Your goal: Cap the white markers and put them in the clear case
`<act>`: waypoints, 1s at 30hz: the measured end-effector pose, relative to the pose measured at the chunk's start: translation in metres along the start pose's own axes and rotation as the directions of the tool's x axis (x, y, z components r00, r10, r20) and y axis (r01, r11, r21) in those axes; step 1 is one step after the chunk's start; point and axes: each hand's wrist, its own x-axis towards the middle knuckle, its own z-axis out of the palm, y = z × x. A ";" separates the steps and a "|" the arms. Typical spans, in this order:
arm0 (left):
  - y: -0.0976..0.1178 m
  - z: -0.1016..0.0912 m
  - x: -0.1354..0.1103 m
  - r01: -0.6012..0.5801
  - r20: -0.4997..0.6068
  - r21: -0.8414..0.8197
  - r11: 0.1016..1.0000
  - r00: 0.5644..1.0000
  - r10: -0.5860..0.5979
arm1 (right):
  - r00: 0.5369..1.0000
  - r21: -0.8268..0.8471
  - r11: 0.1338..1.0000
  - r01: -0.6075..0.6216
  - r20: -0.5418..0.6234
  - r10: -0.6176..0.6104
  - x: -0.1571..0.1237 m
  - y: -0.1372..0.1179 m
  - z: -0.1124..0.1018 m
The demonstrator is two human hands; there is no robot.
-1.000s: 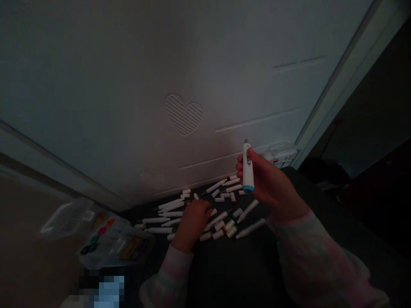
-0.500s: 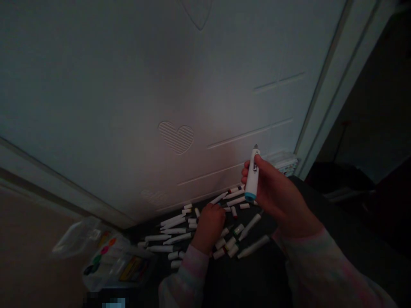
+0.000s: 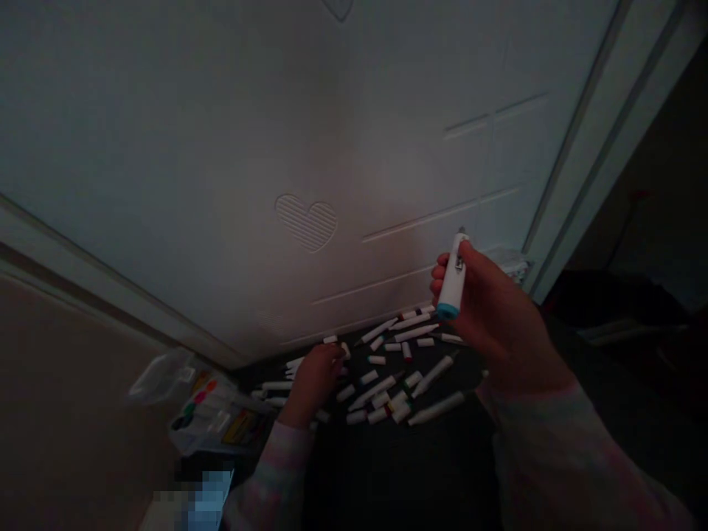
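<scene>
My right hand is closed around a white marker with a teal end, its bare tip pointing up and the thumb along its side. It is raised in front of the white panel. Lower down, my left hand reaches among the loose white caps and markers. Its fingers point away and down beside a small cap; the back of the hand hides most of them, so I cannot see whether they grip anything. Near it lie a teal-marked cap and several uncapped markers on the dark surface.
A white panel with embossed hearts and lines rises behind the markers. To the left stands an open clear plastic case holding markers with coloured ends. A blurred bluish patch is at the lower left.
My left hand has moved left over the caps, uncovering the teal-marked cap and others. My right hand, with the marker, appears slightly higher and farther right. The view has shifted a little.
</scene>
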 end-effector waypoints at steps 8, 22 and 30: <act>-0.026 -0.010 -0.002 0.101 0.055 0.109 0.989 0.993 -0.108 | 0.999 -0.013 0.999 0.042 -0.010 -0.043 0.000 -0.001 -0.001; -0.009 0.004 0.026 -0.098 0.260 0.249 0.964 0.965 0.031 | 0.994 -0.059 0.995 0.085 0.077 -0.081 0.001 0.002 -0.004; 0.002 -0.014 0.019 -0.105 0.147 0.141 0.984 0.986 0.084 | 0.998 -0.001 1.000 0.019 0.067 -0.019 0.002 0.008 -0.001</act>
